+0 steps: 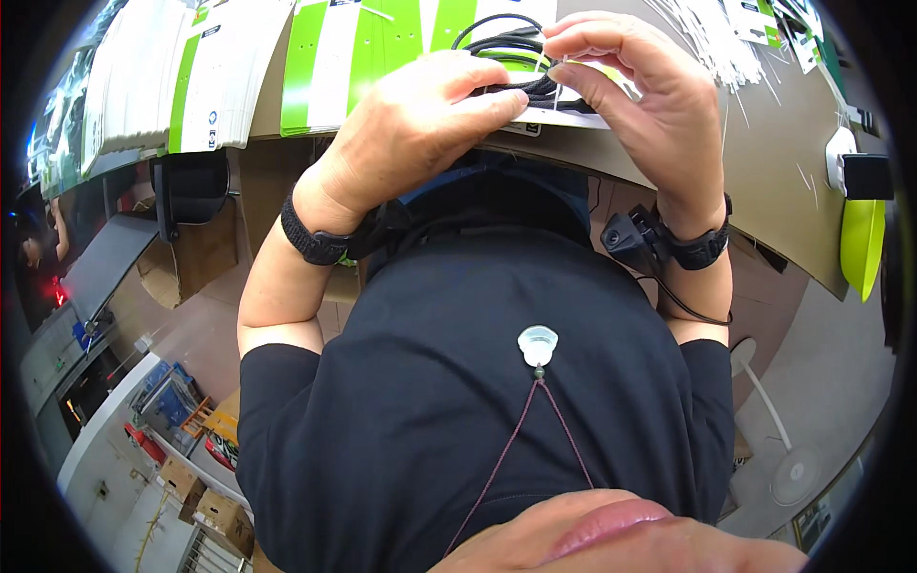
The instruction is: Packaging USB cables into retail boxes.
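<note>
A coiled black cable (506,44) lies over a white and green card (585,118) at the table's front edge. My left hand (411,119) is closed on the near side of the coil, thumb and fingers pressing the cable against the card. At the coil's right side my right hand (659,91) pinches a thin white cable tie (559,94) between thumb and forefinger. The tie passes by the cable strands; whether it is fully looped round them I cannot tell. The fingers partly hide the coil.
Stacked green and white cards (358,57) lie left of the coil, beside a thick pile of white cards (143,72). Loose white cable ties (712,38) are heaped at the far right. A lime-green object (863,248) sticks out past the table's right edge. A black chair (196,186) stands at left.
</note>
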Tool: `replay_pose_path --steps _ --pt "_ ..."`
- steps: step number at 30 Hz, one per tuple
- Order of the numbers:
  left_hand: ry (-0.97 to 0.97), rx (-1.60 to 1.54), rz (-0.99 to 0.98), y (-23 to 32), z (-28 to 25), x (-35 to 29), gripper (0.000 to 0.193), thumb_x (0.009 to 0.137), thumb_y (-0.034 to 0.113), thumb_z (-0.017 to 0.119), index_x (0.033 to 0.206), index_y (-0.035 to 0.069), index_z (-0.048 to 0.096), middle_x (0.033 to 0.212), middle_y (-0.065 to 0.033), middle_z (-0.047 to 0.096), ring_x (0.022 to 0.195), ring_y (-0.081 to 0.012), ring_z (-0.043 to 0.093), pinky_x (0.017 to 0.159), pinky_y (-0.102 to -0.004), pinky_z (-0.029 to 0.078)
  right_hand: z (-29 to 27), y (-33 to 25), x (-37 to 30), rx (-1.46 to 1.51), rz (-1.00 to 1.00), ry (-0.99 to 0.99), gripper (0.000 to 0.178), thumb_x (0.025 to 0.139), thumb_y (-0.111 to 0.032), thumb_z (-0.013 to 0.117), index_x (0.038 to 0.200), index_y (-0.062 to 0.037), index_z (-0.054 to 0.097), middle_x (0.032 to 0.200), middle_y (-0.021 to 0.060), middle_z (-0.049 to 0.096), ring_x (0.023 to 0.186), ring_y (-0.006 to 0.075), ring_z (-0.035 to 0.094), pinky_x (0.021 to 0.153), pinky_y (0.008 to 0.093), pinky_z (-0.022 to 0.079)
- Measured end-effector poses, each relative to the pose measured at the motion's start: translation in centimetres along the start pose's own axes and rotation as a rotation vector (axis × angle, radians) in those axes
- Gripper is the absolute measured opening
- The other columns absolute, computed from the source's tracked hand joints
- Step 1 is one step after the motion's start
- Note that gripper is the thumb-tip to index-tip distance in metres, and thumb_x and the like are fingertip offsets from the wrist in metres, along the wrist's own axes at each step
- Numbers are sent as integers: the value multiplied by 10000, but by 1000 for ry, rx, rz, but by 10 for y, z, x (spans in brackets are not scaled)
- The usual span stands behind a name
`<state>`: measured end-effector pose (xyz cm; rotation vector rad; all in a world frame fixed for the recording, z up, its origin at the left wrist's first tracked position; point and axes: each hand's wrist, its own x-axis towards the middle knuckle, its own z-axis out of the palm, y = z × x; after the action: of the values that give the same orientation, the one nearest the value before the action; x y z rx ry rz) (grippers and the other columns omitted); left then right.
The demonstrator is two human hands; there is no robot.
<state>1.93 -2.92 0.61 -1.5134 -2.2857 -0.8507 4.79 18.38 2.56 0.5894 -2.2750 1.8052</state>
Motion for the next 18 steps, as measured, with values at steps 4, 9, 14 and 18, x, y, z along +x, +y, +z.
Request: replay_pose_path --steps 4,9,14,18 --pt "-11 -16 -18 1 -1 2 179 769 74 650 940 100 604 904 -62 617 826 -260 619 703 -333 513 2 -4 -1 -276 -99 4 162 787 56 663 946 27 645 983 108 665 914 185 642 810 278 517" --pt "-19 -25 -32 0 -1 0 180 780 72 646 951 96 599 907 -66 617 830 -257 619 700 -329 511 3 -4 -3 -405 -164 -49 183 761 48 671 935 -2 647 956 104 670 908 203 649 804 291 524" --pt "41 -87 -98 -3 -2 1 212 770 48 652 971 86 595 909 -70 617 830 -266 617 700 -327 511 -4 -14 -13 -590 -335 -196 188 740 14 658 921 -33 652 971 109 670 923 243 648 842 358 518" --pt "30 -254 -175 -6 -6 5 257 762 16 651 1001 75 578 928 -80 615 849 -278 613 720 -329 506 -3 -12 -15 -738 -477 -241 186 730 -29 644 914 -49 658 995 100 668 951 255 642 868 405 505"
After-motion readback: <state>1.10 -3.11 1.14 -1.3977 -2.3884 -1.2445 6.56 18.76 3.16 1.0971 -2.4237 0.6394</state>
